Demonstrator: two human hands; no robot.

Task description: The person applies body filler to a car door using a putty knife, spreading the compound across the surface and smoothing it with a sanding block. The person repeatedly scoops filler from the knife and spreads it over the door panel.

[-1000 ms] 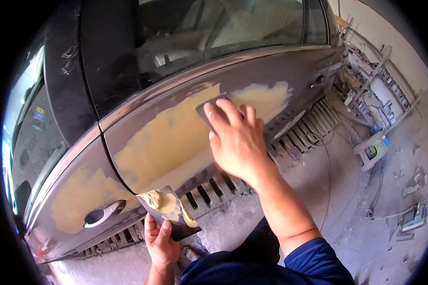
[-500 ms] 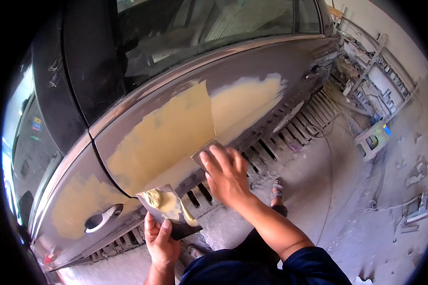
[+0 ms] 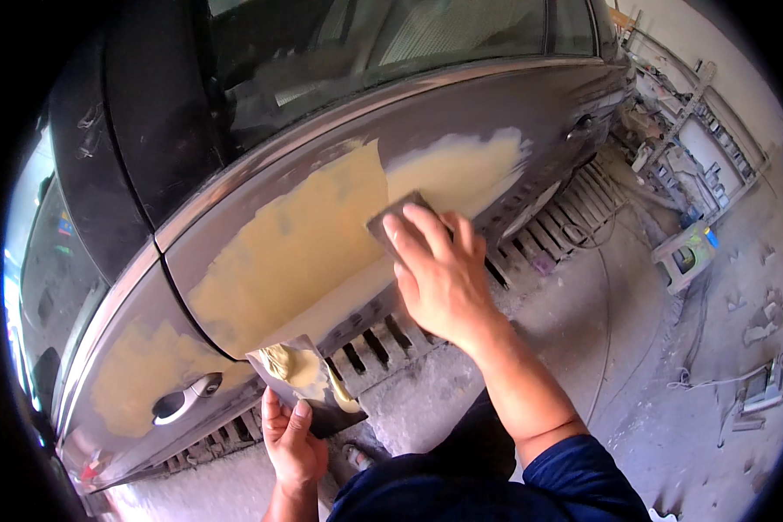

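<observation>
My right hand (image 3: 439, 270) grips a dark, flat putty spreader (image 3: 398, 224), its blade against the car door (image 3: 539, 109) where two putty patches meet. Yellowish body filler (image 3: 296, 252) covers a broad area of the brown-grey door, with a paler filler patch (image 3: 461, 170) to its right. Low in front of the door, my left hand (image 3: 294, 444) holds a dark mixing plate (image 3: 326, 416) by its near edge, thumb on top. On that plate sits a mound of yellow putty (image 3: 276, 361), with a smeared strip beside it.
More filler lies around the silver door handle (image 3: 190, 398) at left. Slatted floor grating (image 3: 383, 344) runs below the car. To the right are a plastic step stool (image 3: 685, 255), a cable (image 3: 607, 322) on the dusty floor and a cluttered rack (image 3: 700, 148) by the wall.
My right hand and the spreader have moved up and slightly right across the door, from the filler's lower edge. My left hand and the plate have stayed nearly still.
</observation>
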